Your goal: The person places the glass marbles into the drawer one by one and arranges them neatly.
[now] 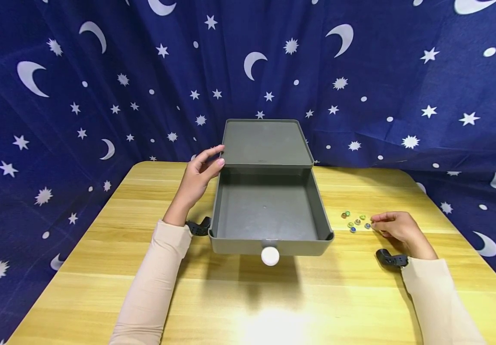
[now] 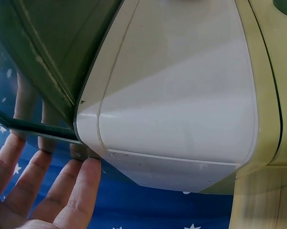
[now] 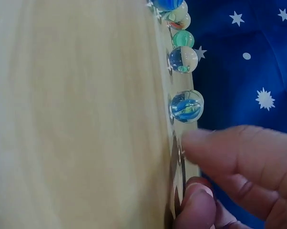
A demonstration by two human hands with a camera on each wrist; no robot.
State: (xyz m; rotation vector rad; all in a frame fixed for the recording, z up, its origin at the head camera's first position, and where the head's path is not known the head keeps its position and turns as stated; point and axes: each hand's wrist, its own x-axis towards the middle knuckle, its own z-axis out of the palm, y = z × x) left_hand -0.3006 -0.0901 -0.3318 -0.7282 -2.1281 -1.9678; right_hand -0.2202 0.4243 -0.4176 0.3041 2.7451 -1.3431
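Note:
A grey drawer box stands on the table, its empty-looking drawer pulled out, with a round white knob on the front. My left hand rests its nearly straight fingers against the left edge of the box top; the left wrist view shows those fingertips at the box's edge. To the right, my right hand reaches low over the table beside several small glass marbles. A clear marble with a blue swirl sits just beyond its index fingertip. Thumb and index finger are apart, with no marble visible between them.
The light wooden table ends at a blue curtain with white moons and stars behind and at both sides. Each wrist wears a black camera; the left one is close to the drawer's left wall.

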